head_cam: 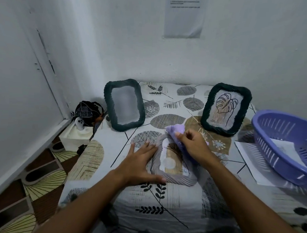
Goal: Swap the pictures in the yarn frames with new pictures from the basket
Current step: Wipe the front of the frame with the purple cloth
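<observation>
A lilac yarn frame (pixel 179 179) lies flat on the patterned table in front of me, with a leaf picture (pixel 171 162) showing in its window. My left hand (pixel 141 163) rests flat against the frame's left side, fingers straight. My right hand (pixel 194 144) grips the frame's right edge and lifts it, the far right corner bent upward. Two dark green yarn frames stand at the back: the left one (pixel 124 105) shows a blank grey pane, the right one (pixel 226 109) holds a line drawing of a leaf. The purple basket (pixel 278 155) sits at the right with paper inside.
A sheet of paper (pixel 250 158) lies under the basket's near edge. A dark pouch (pixel 88 113) and a white tissue box (pixel 76 135) sit on the floor by the left wall. Walls close the table's far side.
</observation>
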